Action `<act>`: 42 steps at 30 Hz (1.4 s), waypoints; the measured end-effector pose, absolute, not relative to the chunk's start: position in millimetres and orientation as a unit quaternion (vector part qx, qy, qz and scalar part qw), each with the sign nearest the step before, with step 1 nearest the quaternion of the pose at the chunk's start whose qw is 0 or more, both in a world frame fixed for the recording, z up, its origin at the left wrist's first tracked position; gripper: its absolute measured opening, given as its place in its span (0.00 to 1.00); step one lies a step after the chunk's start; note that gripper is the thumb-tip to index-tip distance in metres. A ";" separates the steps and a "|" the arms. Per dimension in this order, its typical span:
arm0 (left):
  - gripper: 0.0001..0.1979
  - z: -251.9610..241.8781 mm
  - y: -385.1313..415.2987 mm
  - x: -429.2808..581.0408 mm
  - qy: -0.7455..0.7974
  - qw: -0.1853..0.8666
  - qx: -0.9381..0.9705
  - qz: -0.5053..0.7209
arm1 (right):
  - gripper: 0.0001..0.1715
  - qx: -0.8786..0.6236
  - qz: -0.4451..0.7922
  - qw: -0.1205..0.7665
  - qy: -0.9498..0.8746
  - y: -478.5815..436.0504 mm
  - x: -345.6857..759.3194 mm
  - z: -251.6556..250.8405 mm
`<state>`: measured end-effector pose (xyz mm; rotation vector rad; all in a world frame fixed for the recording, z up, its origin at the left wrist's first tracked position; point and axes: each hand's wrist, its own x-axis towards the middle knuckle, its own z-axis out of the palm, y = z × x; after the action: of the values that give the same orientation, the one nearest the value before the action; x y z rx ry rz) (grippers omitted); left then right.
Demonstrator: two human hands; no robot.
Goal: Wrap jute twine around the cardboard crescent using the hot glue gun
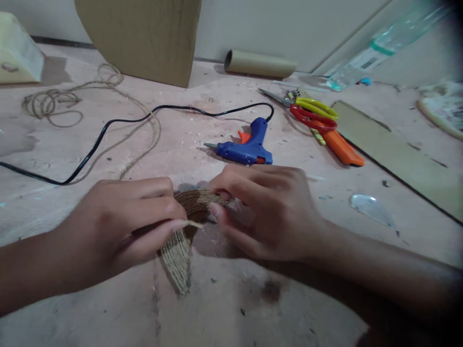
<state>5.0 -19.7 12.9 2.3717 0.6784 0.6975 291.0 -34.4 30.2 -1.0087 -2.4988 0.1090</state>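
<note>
My left hand [123, 226] and my right hand [267, 207] meet at the middle of the table over a curved piece wrapped in jute twine [181, 250]. The left hand's fingers are closed round the piece, thumb pressing a loose twine end against it. The right hand pinches the upper end of the same piece between thumb and fingers. The lower tip of the wrapped piece points toward me and rests on the table. Part of the piece is hidden under both hands.
A blue glue gun [246, 147] with a black cord [104, 130] lies just beyond my hands. Loose twine [50, 103] sprawls at left. Scissors [311, 113], an orange cutter [342, 149], cardboard strip [394, 154], cardboard tube [258, 63], cardboard sheet [144, 38], plastic bottle [383, 48].
</note>
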 end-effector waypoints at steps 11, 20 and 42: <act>0.21 18.4 -23.2 7.9 0.250 0.326 0.884 0.223 | 0.07 -0.274 0.154 0.212 -0.925 -21.2 287.3 16.5; 0.18 17.0 -28.5 6.2 0.292 0.347 0.853 0.257 | 0.08 -0.259 0.168 0.306 -0.901 -40.6 282.3 15.9; 0.12 3.6 -3.9 -6.2 0.210 0.337 0.892 0.218 | 0.16 -0.262 0.099 0.228 -0.932 -49.7 275.2 7.1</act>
<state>-6.2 -3.9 3.6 2.3250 0.5467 0.5679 275.2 -49.7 7.1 -0.7223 -2.5681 0.2725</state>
